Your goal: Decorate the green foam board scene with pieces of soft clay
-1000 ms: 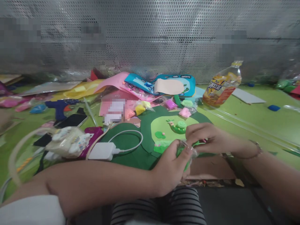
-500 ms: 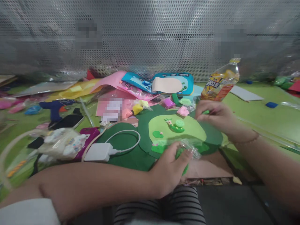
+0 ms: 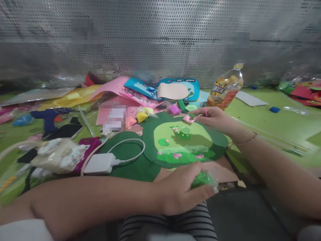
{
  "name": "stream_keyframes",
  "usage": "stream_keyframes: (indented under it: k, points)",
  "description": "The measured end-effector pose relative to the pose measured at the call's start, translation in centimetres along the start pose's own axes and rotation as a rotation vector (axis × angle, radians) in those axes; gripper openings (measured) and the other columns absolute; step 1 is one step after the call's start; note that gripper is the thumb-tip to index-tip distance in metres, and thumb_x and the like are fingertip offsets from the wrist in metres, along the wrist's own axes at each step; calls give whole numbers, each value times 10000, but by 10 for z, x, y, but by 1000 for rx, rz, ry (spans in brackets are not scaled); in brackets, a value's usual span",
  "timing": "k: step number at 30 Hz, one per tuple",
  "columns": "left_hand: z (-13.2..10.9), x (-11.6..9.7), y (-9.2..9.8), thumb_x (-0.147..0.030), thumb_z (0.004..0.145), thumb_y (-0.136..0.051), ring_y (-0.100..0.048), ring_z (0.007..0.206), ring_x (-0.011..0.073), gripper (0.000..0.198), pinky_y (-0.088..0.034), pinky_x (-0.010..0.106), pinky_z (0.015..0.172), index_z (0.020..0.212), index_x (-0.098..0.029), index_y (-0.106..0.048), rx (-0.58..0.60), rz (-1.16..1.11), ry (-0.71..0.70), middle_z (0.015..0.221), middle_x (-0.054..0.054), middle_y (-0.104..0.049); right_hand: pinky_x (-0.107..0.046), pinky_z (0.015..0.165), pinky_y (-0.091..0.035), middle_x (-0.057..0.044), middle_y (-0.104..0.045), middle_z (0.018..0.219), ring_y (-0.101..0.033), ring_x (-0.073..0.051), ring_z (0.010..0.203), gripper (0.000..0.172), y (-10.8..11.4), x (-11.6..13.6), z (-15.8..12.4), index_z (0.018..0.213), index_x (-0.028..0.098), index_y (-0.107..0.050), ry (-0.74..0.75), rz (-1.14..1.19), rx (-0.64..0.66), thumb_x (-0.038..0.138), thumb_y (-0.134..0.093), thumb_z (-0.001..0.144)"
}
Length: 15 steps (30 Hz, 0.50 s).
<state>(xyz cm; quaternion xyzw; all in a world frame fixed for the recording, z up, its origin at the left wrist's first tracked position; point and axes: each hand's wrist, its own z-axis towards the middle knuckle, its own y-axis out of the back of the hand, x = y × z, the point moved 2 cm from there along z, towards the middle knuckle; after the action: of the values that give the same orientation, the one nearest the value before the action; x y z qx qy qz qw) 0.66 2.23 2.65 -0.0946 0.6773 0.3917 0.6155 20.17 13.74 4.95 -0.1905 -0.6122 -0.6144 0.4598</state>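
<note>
My left hand [image 3: 180,189] is closed around a clear plastic bag of green clay [image 3: 202,179], low in front of the board's near edge. My right hand [image 3: 213,120] reaches over the far right of the board, fingertips pinched on a small piece of green clay [image 3: 191,115]. Just under those fingertips sits a lump of pink clay [image 3: 188,119]. On the light green oval of the dark green paper shape [image 3: 219,144] lies a clay snail [image 3: 183,132]. A green leaf-like patch [image 3: 163,142] and a green strip with pink bits [image 3: 185,156] are nearer me.
A tilted plastic bottle [image 3: 225,87] stands behind my right hand. Bagged purple clay [image 3: 174,109] and yellow clay [image 3: 142,116] lie along the back. To the left are a white charger [image 3: 99,164] with cable, a phone [image 3: 64,132] and a blue glue gun [image 3: 48,118].
My right hand has moved left, towards the pink clay, with the green piece. My left hand, with the bag, has drawn closer to me, uncovering the green strip. The view has shifted slightly right.
</note>
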Motion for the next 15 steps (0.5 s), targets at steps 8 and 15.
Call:
stream_keyframes:
  k: [8,15]
  points:
    - [2,-3,-1,-415,883,-417,-581,955,198,347,-414,274,783,1118,-199,-553,62,70,-104,1036,81,-641,-185,401,-276,59,-403,486,-340,-35,423,390,-4,0,5,583,147,-519,43,-42,-14,494,-640,712]
    - [2,-4,0,-452,886,-388,-582,967,190,395,-426,283,811,1149,-174,-485,198,197,-124,1055,83,-620,-186,364,-252,11,-551,556,-307,-35,393,346,-5,3,4,828,131,-664,-97,-8,-16,452,-541,792]
